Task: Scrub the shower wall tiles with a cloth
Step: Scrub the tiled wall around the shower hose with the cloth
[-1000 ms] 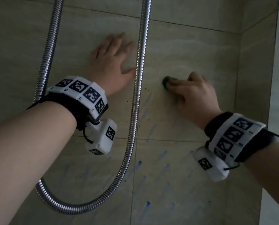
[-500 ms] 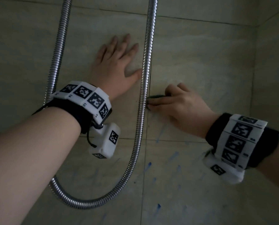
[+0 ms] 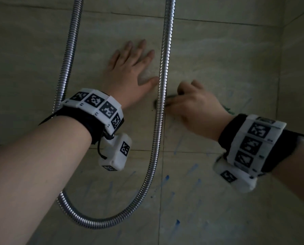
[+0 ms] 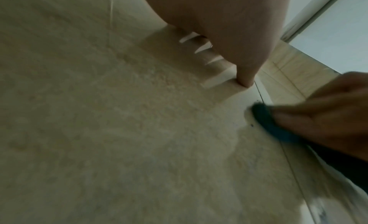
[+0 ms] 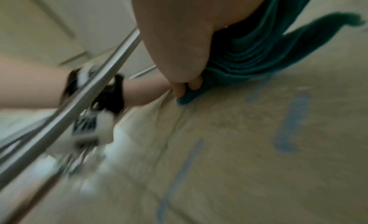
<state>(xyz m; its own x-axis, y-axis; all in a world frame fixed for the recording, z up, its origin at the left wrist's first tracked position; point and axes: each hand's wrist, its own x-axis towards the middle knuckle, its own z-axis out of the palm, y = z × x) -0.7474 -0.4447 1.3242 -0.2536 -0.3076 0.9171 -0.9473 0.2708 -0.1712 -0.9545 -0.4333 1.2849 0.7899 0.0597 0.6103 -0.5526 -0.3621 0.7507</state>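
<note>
My left hand (image 3: 130, 68) lies flat on the beige wall tile (image 3: 218, 55), fingers spread, thumb beside the hose. My right hand (image 3: 191, 105) grips a bunched teal cloth (image 5: 253, 54) and presses it to the tile just right of the hose. Only a dark edge of the cloth (image 3: 170, 99) shows past the fingers in the head view. In the left wrist view the cloth (image 4: 268, 123) pokes out from under the right hand's fingers (image 4: 318, 117), near a grout line. A loose corner of cloth trails out behind the palm in the right wrist view.
A chrome shower hose (image 3: 161, 103) hangs in a U-shaped loop between the two hands, its bend low at the left. Blue streaks (image 3: 166, 179) mark the lower tiles and the tile under the right hand (image 5: 292, 120). The side wall (image 3: 298, 68) meets the tiled wall at the right.
My right hand has slid the cloth left and a little down, from open tile to right beside the hose. The left hand stays flat on the wall.
</note>
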